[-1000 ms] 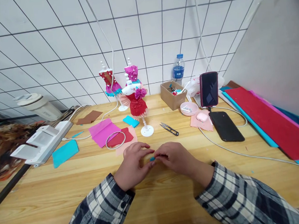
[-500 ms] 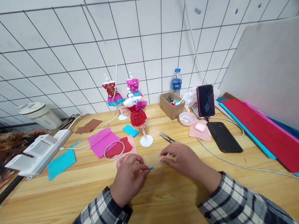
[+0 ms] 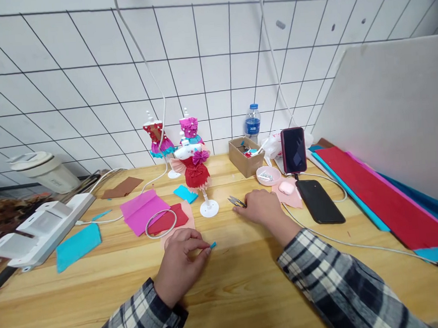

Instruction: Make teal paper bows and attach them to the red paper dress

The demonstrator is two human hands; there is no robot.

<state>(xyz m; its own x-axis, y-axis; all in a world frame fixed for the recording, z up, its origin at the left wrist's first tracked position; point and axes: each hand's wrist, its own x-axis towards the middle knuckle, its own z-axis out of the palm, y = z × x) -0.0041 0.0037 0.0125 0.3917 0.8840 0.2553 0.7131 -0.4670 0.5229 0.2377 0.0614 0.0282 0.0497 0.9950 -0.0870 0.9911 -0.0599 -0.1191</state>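
Blue scrap (image 3: 213,245), perhaps paper, between left fingers (image 3: 199,244)

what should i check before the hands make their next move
1. Small bright-blue scrap pinched in left hand: ok, between thumb and fingertips.
2. Right hand at slim black-and-silver metal snips: ok, over the handle end.
3. Right hand's grip on the snips closed: cannot tell, handles hidden.
4. Tips of the snips apart from left hand: ok.
5. White dress form in red ruffled dress upright: ok.
6. Pale-pink round dish upright: ok.
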